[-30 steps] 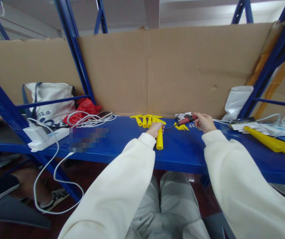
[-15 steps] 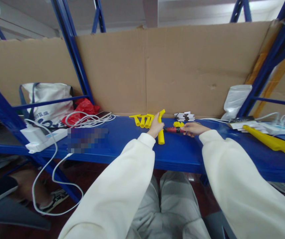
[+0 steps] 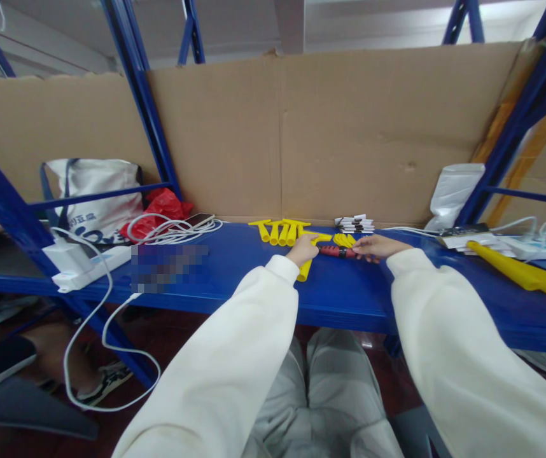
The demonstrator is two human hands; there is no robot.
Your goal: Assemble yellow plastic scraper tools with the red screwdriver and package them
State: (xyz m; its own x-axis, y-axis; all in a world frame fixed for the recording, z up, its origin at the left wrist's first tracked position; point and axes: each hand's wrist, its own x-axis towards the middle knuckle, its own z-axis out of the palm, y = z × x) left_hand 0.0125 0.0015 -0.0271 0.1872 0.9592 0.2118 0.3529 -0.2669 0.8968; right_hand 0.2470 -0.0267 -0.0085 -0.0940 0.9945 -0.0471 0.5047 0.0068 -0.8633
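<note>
My left hand (image 3: pixel 302 250) is closed around a yellow T-shaped plastic piece (image 3: pixel 304 272); its tubular stem shows below the fingers and its crossbar to their right. In my right hand (image 3: pixel 373 247), the fingers pinch one end of a red-and-black cylindrical tool (image 3: pixel 333 251). The tool lies level between both hands, its left end close to my left fingertips; whether it touches the yellow piece I cannot tell. Behind the tool is a small bunch of thin yellow pieces (image 3: pixel 344 240). Several similar yellow T-shaped pieces (image 3: pixel 282 234) stand in a row behind my left hand.
A small white-and-dark stack (image 3: pixel 355 224) lies by the cardboard wall (image 3: pixel 349 133). Left on the blue shelf (image 3: pixel 235 273) are a cloth bag (image 3: pixel 96 191), red plastic bag (image 3: pixel 163 208), white cables and power strip (image 3: pixel 91 267). A long yellow item (image 3: pixel 521 270) lies right.
The yellow T-shaped piece has turned in my left hand, its crossbar now lower and pointing right. The red-and-black tool and my right hand have shifted slightly right.
</note>
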